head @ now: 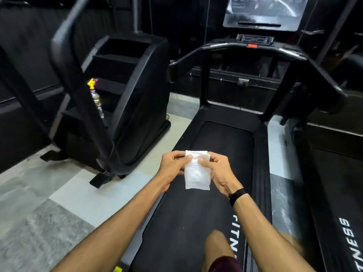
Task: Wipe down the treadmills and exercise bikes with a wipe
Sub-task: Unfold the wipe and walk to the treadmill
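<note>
Stair-climber machine [125, 91], far left: black, steps rising away from the viewer; a clear spray bottle [96, 99] with yellow trigger head stands upright on a lower step.

Floor [59, 193]: grey and pale tiles between machines.

Left hand [172, 165]: fingers curled, thumb and forefinger pinching the upper left edge of the wipe packet.

Wipe packet [197, 172], centre: white, flat, rectangular, slightly crinkled, its contents not legible. Long axis runs near to far, top edge pointing toward the console; it hangs between both hands above the belt, not touching it.

Right hand [216, 169]: fingers curled, thumb and fingertips gripping the upper right edge of the packet; black band [237, 195] on the wrist.

Treadmill [261, 154]: black belt running away from the viewer, white lettering on the right side rail, handlebar [235, 46] and console screen [265, 12] at the far end.

Second treadmill [337, 183], far right: black, parallel, white lettering on its rail.
</note>
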